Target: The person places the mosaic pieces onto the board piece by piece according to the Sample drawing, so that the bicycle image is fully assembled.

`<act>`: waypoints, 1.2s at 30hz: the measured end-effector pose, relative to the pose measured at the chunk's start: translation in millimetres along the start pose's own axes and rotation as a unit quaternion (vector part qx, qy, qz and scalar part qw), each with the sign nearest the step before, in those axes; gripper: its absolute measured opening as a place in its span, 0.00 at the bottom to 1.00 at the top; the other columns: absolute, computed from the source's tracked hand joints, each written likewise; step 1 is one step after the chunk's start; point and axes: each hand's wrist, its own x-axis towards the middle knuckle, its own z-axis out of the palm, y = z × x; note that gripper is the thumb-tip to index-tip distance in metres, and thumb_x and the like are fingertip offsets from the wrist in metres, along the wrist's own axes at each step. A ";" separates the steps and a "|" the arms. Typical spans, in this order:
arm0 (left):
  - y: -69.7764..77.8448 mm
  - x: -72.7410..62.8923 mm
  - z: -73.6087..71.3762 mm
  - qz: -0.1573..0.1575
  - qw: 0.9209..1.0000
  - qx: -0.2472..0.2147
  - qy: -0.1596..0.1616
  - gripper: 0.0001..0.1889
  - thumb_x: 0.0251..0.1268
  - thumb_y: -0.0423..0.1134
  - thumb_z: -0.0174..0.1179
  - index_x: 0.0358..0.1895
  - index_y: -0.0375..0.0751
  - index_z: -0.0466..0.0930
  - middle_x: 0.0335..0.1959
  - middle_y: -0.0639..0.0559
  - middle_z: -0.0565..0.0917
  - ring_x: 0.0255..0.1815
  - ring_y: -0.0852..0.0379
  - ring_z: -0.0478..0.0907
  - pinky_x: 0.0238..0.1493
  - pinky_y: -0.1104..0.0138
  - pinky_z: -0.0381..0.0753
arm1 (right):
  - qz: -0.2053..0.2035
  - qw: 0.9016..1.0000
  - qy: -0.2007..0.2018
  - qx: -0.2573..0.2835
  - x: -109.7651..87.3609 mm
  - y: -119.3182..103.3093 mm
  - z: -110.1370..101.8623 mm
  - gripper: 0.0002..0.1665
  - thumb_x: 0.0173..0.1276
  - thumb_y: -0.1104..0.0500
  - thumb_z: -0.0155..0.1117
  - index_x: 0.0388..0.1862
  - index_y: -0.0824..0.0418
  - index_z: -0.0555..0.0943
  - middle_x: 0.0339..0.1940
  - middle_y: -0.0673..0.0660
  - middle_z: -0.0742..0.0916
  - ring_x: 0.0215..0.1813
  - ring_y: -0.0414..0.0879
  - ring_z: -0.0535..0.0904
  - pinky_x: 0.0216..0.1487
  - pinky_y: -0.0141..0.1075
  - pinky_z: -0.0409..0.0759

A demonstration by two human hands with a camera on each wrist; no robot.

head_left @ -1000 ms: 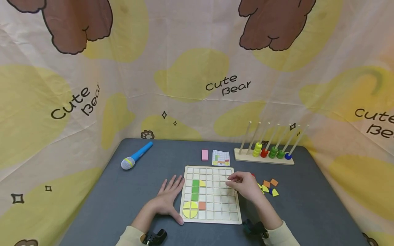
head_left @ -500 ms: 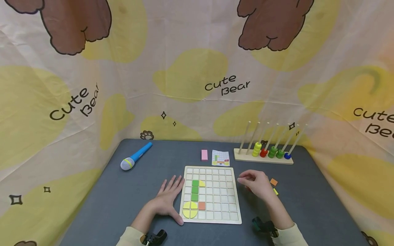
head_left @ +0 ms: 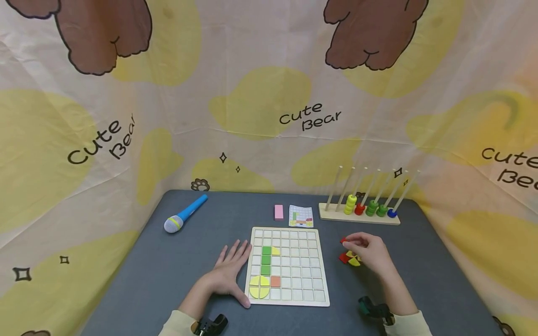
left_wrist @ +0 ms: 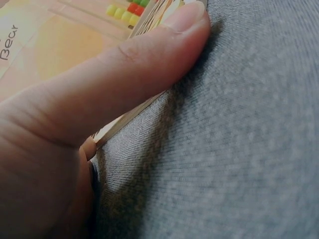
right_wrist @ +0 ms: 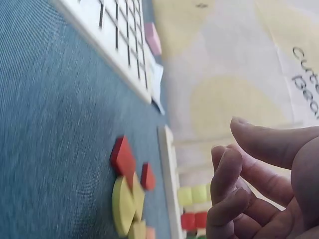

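Note:
My left hand (head_left: 229, 275) lies spread at the left edge of a pale wooden grid board (head_left: 297, 270), fingers straight. In the left wrist view the thumb (left_wrist: 144, 64) touches the board's side. Green squares (head_left: 266, 260), an orange square (head_left: 275, 281) and several yellow quarter-round pieces (head_left: 259, 286) sit in the board's cells. To the right of the board, my right hand (head_left: 370, 252) hovers over a loose pile with red pieces (right_wrist: 122, 157) and yellow pieces (right_wrist: 122, 205). Its fingers are loosely bent, with a gap to the thumb and nothing seen between them. The hand hides part of the pile.
Behind the board lie a pattern card (head_left: 300, 216) and a pink block (head_left: 279, 212). A peg abacus (head_left: 359, 217) with coloured beads stands at the back right. A blue toy microphone (head_left: 186, 213) lies at the back left. A printed cloth hangs behind the table.
My right hand has moved right, from the board's right edge to over the loose pieces, which it now partly covers. My left hand stays in place, and the pieces on the board look unchanged.

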 end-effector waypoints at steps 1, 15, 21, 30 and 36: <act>-0.1 0.1 0.2 0.000 1.000 0.000 0.000 0.80 0.25 0.74 0.78 0.84 0.48 0.38 0.85 0.49 0.37 0.84 0.44 0.26 0.78 0.40 0.24 | 0.003 1.000 0.001 -0.001 -0.1 2.7 -2.2 0.21 0.68 0.51 0.72 0.51 0.65 0.85 0.39 0.57 0.90 0.39 0.52 0.84 0.37 0.37 0.84; -1.5 -0.7 -1.0 0.013 1.000 -0.011 0.004 0.80 0.26 0.74 0.78 0.84 0.46 0.38 0.85 0.45 0.37 0.84 0.41 0.26 0.76 0.37 0.23 | 0.040 0.999 0.003 -0.011 7.7 39.9 -22.6 0.26 0.70 0.48 0.69 0.55 0.67 0.82 0.40 0.58 0.91 0.39 0.49 0.85 0.36 0.33 0.81; 1.3 -0.2 -2.6 -0.002 1.000 0.004 -0.006 0.80 0.26 0.73 0.79 0.84 0.46 0.38 0.85 0.47 0.37 0.84 0.42 0.26 0.77 0.37 0.26 | 0.061 0.997 0.011 -0.038 9.6 49.4 -26.8 0.30 0.67 0.46 0.72 0.53 0.70 0.82 0.36 0.57 0.89 0.36 0.46 0.81 0.35 0.35 0.77; 0.2 1.8 -0.5 -0.009 1.000 0.023 -0.009 0.80 0.26 0.77 0.76 0.84 0.49 0.37 0.85 0.48 0.36 0.84 0.44 0.26 0.78 0.38 0.27 | 0.083 0.995 0.010 -0.058 12.1 54.3 -26.5 0.29 0.66 0.48 0.72 0.51 0.72 0.83 0.33 0.57 0.87 0.34 0.49 0.78 0.32 0.36 0.74; 0.1 1.4 -0.7 -0.011 1.000 0.021 -0.007 0.80 0.25 0.77 0.76 0.84 0.49 0.37 0.85 0.49 0.36 0.84 0.44 0.26 0.78 0.38 0.27 | 0.080 0.995 0.002 -0.060 15.5 54.3 -25.3 0.24 0.65 0.54 0.72 0.50 0.73 0.84 0.31 0.57 0.87 0.32 0.48 0.77 0.31 0.36 0.74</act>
